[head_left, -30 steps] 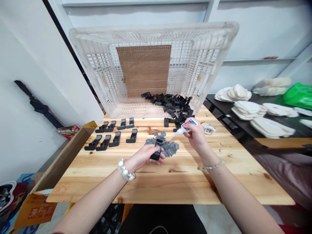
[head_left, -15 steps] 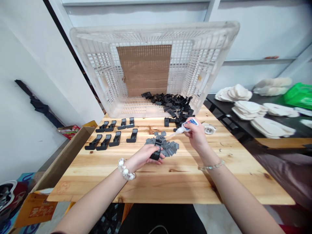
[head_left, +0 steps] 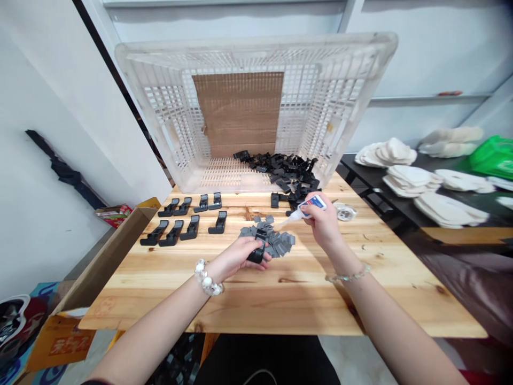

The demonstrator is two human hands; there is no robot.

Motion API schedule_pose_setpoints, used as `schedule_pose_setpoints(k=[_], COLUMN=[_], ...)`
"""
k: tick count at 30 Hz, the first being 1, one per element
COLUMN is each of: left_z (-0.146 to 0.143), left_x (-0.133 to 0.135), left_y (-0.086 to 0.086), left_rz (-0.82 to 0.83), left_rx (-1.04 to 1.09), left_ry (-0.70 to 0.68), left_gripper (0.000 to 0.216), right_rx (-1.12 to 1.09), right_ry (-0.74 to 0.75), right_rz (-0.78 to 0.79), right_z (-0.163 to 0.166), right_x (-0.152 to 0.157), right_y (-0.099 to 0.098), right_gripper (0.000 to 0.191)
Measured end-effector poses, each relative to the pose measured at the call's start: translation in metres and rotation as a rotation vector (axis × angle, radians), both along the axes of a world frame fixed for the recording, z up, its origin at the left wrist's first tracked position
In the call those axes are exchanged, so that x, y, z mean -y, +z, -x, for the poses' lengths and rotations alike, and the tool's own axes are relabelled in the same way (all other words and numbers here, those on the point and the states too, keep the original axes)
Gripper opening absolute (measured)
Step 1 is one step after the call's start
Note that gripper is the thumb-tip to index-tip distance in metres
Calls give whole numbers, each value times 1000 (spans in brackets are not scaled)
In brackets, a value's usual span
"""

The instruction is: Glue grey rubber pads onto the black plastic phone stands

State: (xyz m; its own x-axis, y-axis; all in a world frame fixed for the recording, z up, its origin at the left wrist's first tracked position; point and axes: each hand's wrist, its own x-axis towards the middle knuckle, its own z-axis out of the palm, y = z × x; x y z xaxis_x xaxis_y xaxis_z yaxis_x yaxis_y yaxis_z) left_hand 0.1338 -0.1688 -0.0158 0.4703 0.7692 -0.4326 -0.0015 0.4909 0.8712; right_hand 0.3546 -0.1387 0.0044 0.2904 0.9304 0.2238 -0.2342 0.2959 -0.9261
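My left hand (head_left: 239, 258) is closed around a black clip (head_left: 257, 251), holding it just above the worktop (head_left: 280, 305), well in front of the white crate (head_left: 256, 51) that lies tipped on its side with its mouth toward me. My right hand (head_left: 325, 224) is clamped on a small glue bottle (head_left: 308, 206), in front of the crate's right corner, with the nozzle slanting down-left toward the clip but not touching it. Compared with half a second ago almost nothing has shifted: both grips are the same, and the nozzle tip hangs at about the same gap from the clip. A pile of grey pads (head_left: 277, 243) lies in front of the crate, just behind the clip. Finished clips (head_left: 181, 231) lie in two rows before the crate's left half, and loose clips (head_left: 289, 172) spill from its right side.
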Motion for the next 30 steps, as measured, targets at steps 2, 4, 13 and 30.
schedule_pose_setpoints(k=[2,4,13,30], left_z=[0,0,-1,-1], left_x=[0,-1,0,0], left_y=[-1,-1,-1,0], left_rz=[-1,-1,-5,-1], left_rx=[-1,-2,-9,-13], left_ry=[-3,-8,-3,-8], left_gripper=[23,23,22,23], right_rx=[6,11,18,19], right_ry=[-1,-7,-20,-11], right_rz=[-3,-8,-23,-20], right_z=[1,3,0,1], right_x=[1,1,0,0], right_y=[1,1,0,-1], right_gripper=[20,20,22,23])
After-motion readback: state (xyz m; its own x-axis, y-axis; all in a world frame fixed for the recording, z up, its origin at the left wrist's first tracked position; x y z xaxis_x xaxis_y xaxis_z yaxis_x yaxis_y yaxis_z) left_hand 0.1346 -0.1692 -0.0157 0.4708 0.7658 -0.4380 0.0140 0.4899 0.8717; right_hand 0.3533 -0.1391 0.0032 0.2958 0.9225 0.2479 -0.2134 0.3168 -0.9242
